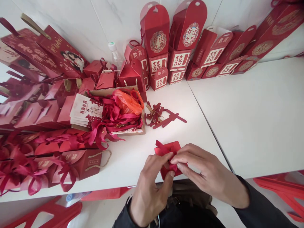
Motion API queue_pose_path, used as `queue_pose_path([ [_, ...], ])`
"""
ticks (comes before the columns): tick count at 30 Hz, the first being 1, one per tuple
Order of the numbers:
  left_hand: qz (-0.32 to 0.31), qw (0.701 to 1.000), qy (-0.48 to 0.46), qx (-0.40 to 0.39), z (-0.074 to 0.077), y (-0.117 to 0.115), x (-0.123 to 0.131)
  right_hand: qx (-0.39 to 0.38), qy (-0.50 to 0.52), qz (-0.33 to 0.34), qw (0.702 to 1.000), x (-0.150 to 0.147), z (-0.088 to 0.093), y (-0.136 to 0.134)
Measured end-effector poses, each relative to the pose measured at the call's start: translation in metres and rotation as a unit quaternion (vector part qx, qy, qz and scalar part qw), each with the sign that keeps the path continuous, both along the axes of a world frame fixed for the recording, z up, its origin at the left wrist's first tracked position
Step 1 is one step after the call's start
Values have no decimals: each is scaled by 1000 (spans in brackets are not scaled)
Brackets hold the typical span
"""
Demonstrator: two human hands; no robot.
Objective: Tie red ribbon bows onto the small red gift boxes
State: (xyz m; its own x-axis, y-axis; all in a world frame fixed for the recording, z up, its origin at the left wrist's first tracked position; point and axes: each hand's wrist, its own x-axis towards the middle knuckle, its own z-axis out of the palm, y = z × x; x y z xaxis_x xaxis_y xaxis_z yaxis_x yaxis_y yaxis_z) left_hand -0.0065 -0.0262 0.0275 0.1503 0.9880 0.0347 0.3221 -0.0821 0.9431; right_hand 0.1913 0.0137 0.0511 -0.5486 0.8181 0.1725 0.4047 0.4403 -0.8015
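A small red gift box [167, 148] sits at the near edge of the white table [249, 120]. Both my hands are on it. My left hand [152, 186] pinches a red ribbon at the top of the box with thumb and fingers. My right hand [204, 171] comes in from the right, its fingers closed on the same ribbon and the box top. Most of the box's front is hidden behind my fingers.
A cardboard tray [140, 126] of red ribbons and an orange bag lies at centre left. Loose red card strips [163, 117] lie beside it. Stacks of red gift boxes [166, 47] line the wall; flat bags [35, 57] and ribboned boxes [47, 158] crowd the left.
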Motion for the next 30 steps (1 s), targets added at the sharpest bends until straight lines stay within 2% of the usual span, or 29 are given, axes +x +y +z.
queue_pose_path([
  [2,-2,1000,19,15,-3,3,1,7,-3,-12,1000,1,1,0],
  [4,23,999,17,27,-4,4,3,19,-17,-35,999,3,1,0],
  [10,174,982,-63,25,-1,4,2,50,-42,-90,994,13,3,2],
  [14,226,972,-69,-6,-2,5,-1,18,-84,-111,990,20,1,4],
  [18,246,968,-47,-3,-3,5,-2,-4,-119,-112,986,26,-5,7],
  [23,253,967,-28,29,-1,1,2,70,-122,-124,982,28,-3,7],
  [25,242,969,-53,22,0,-1,6,65,-118,-115,984,26,3,5],
  [30,214,954,-189,-85,2,1,18,48,-98,-82,991,20,13,1],
])
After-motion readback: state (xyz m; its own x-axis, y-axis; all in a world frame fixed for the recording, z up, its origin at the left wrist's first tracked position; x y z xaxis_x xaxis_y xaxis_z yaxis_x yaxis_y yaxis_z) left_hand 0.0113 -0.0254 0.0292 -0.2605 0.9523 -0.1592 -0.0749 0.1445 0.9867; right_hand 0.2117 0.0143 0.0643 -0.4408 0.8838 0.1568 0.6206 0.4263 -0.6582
